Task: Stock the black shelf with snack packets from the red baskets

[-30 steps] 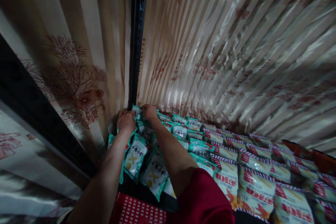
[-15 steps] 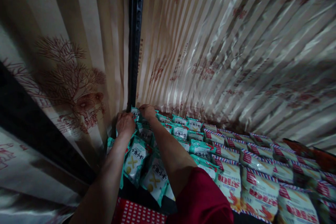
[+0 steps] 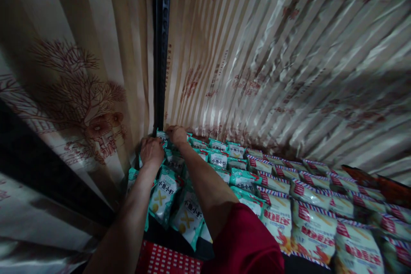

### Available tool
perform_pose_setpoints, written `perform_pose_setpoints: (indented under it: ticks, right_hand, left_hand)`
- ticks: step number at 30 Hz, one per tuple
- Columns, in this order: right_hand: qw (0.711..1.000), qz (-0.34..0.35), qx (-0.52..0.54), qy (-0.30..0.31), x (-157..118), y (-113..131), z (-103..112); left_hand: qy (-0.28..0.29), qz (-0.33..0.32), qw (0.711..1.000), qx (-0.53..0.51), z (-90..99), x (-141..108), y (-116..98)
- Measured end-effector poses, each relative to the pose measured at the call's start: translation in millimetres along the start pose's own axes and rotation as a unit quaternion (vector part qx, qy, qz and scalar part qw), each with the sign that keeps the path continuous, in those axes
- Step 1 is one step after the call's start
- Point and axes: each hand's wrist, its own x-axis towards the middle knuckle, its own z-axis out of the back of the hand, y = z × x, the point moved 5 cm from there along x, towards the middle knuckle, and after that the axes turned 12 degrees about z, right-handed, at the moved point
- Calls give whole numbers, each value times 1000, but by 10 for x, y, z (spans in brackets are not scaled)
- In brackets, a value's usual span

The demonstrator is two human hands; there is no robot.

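Note:
Rows of teal-and-white snack bags (image 3: 165,195) fill the left part of the shelf. At the far back corner, a small teal bag (image 3: 162,137) stands between my two hands. My left hand (image 3: 152,151) is at its left side, fingers curled, with the fingertips hidden. My right hand (image 3: 177,135) touches the bag's right side near the top, its fingers bent and closed together. Both forearms reach over the nearer bags.
White bags with striped edges and red print (image 3: 314,231) stand in rows to the right. Patterned curtains (image 3: 205,72) hang behind and at the left. A dark perforated post (image 3: 162,51) rises at the corner. A red checked cloth (image 3: 170,261) lies at the near edge.
The view has shifted slightly, so the shelf and post sit a little further left. Both hands remain at the corner bag, with almost no change in their pose.

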Motion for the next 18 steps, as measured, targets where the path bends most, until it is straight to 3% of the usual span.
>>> perform_pose_setpoints:
  ticks: [7,11,18]
  right_hand:
    - [1000,-15,14,-10,-91,-207,196]
    - [999,21,-11,22,-238,-376,333]
    - [995,57,-32,76,-369,-375,270]
  left_hand:
    - [11,3,1000,5,-13,17,-14]
    - [8,-10,1000,5,-2,-7,-33]
    - [8,-92,996,-8,61,-285,-310]
